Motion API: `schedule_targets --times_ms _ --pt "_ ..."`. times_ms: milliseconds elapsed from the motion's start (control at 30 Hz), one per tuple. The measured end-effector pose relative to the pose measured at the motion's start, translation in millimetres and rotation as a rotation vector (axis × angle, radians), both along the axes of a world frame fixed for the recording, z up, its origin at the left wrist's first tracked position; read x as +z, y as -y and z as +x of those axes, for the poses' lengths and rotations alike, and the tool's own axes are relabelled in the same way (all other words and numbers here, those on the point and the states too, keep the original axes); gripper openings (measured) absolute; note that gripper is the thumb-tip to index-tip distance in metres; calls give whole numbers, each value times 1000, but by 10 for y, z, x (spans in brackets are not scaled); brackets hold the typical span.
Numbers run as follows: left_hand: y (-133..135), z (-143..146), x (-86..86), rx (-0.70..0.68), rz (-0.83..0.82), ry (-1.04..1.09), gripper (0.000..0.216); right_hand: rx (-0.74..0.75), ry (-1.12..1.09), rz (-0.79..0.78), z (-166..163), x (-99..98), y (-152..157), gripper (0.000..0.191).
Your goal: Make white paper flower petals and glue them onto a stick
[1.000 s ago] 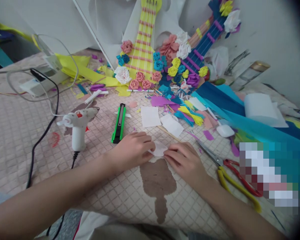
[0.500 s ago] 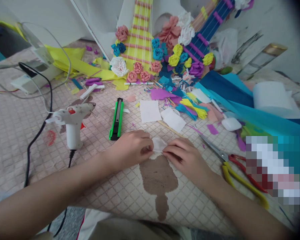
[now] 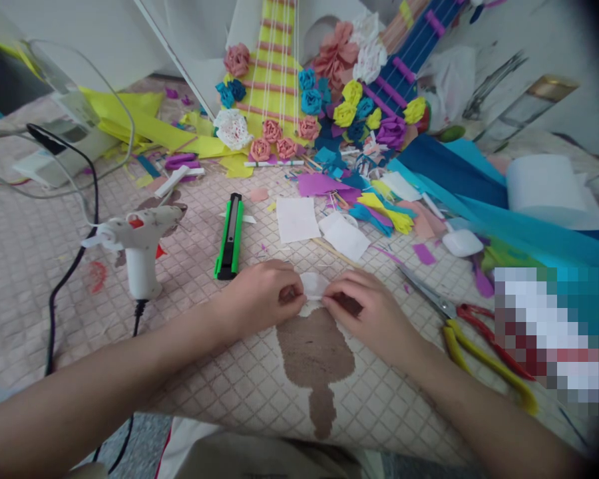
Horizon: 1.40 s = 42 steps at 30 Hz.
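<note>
Between my two hands is a small piece of thin white paper (image 3: 314,285), its lower edge pinched at both ends. My left hand (image 3: 267,293) is closed on its left end, thumb against fingers. At its right end, the thumb and fingers of my right hand (image 3: 367,307) are also pressed together on it. Both hands are just above a brown worn patch (image 3: 315,349) in the table cover. Beyond them lie a square white sheet (image 3: 297,219) and a second white piece (image 3: 347,238), which partly covers a thin stick.
Left of my hands are a green box cutter (image 3: 229,239) and a white glue gun (image 3: 142,249) with its cord. Scissors (image 3: 449,309) lie open at the right. Paper scraps (image 3: 329,187), a white roll (image 3: 544,193) and flower-decorated guitar shapes (image 3: 274,80) fill the back.
The white paper's lower edge looks straighter and more folded between my fingertips. My hands stay in almost the same place; the whole view has shifted slightly.
</note>
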<state>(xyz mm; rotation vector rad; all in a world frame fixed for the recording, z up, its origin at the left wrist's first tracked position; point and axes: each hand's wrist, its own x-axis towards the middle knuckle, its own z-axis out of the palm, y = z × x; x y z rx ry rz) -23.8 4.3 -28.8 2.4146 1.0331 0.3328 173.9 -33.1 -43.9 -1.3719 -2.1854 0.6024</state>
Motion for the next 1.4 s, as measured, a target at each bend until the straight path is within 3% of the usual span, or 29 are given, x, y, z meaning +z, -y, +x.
schedule_targets --times_ms 333,667,1400 --pt "8 32 -13 27 -2 23 11 -96 -47 -31 -71 51 -27 12" --pt "27 26 -12 60 -30 41 11 -65 5 -72 -39 27 -47 12" --pt "27 75 -59 127 21 -26 15 -163 52 43 -136 -29 -49 12"
